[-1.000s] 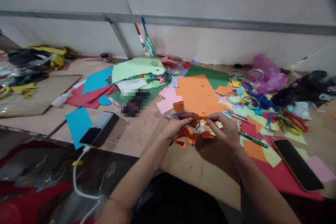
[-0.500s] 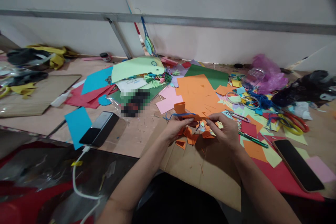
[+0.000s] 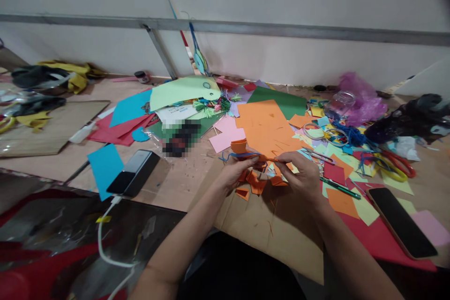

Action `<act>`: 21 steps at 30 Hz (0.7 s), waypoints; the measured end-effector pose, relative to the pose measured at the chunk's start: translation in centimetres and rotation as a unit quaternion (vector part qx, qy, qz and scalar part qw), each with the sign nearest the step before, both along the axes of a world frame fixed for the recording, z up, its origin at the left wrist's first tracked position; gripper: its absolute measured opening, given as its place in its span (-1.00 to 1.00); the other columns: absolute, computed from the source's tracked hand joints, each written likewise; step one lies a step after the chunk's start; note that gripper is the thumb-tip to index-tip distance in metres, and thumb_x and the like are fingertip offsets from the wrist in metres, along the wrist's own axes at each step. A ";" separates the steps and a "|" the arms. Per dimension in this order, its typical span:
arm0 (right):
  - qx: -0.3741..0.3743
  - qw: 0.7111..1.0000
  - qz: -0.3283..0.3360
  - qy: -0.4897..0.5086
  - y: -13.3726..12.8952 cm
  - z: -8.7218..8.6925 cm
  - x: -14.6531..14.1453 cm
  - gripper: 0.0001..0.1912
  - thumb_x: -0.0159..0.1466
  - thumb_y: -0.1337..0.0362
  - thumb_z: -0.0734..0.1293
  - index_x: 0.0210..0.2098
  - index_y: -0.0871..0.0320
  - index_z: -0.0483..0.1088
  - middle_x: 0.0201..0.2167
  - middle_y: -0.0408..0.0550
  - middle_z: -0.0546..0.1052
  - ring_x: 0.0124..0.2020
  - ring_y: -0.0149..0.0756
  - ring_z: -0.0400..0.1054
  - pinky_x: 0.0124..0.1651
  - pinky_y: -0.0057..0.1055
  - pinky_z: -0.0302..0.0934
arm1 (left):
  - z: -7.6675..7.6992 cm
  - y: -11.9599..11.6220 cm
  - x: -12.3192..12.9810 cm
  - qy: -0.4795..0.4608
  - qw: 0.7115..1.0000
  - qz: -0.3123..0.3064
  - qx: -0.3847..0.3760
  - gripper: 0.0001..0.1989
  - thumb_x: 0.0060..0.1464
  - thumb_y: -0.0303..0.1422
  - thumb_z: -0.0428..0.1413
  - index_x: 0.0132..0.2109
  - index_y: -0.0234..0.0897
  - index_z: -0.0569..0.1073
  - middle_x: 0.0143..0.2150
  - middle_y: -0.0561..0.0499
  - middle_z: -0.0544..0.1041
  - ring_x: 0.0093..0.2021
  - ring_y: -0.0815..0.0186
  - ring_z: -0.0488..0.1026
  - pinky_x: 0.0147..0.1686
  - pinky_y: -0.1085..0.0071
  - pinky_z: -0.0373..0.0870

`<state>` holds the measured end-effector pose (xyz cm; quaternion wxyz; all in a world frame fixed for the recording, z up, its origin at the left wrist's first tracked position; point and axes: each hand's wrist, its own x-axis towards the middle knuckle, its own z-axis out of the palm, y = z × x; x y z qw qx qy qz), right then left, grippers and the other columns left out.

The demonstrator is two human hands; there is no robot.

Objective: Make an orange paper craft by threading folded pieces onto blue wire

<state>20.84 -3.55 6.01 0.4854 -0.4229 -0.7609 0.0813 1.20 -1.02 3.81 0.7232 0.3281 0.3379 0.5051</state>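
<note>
Between my two hands stretches a narrow folded piece of orange paper [image 3: 269, 160]. My left hand [image 3: 239, 168] pinches its left end, with blue string [image 3: 242, 154] running over the fingers. Another orange paper flap [image 3: 238, 146] stands up just beyond that hand; whether it joins the held piece I cannot tell. At the right end, my right hand [image 3: 300, 168] is closed on the paper between thumb and forefinger. Several orange scraps [image 3: 256, 183] lie below the hands on a cardboard sheet [image 3: 277, 234]. A large orange sheet [image 3: 265, 124] lies just behind.
To the right are a small pink-and-metal tool [image 3: 316, 155], a green pen [image 3: 340, 188], scissors [image 3: 391, 166] and a phone [image 3: 401, 222]. A black device with a screen [image 3: 135, 173] and white cable [image 3: 100, 239] is on the left. Coloured paper surrounds the hands.
My right hand has shifted slightly left, its fingers closer together on the orange paper. The upright orange flap has tilted a little to the left. My left hand stays nearly still.
</note>
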 end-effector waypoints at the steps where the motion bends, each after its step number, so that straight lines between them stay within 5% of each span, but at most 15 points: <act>1: 0.000 1.000 -0.003 0.003 0.0 0.1 0.0 -0.87 0.34 0.40 0.35 -0.21 0.05 0.51 -0.32 -0.09 0.64 -0.30 -0.26 0.53 -0.25 -0.34 0.37 | 0.1 -0.1 0.0 0.006 1.000 -0.004 -0.004 -0.60 -0.20 -0.24 0.46 -0.23 -0.35 0.56 -0.32 -0.06 0.64 -0.37 0.26 0.60 -0.31 0.35 0.56; 21: -0.043 0.997 0.016 0.057 -0.4 0.5 -0.5 -0.91 0.31 0.37 0.37 -0.28 0.05 0.51 -0.37 -0.11 0.63 -0.35 -0.27 0.52 -0.29 -0.34 0.39 | 0.5 -0.1 -0.1 0.048 0.999 0.001 0.019 -0.68 -0.21 -0.27 0.45 -0.29 -0.33 0.60 -0.35 -0.05 0.63 -0.36 0.27 0.58 -0.26 0.34 0.54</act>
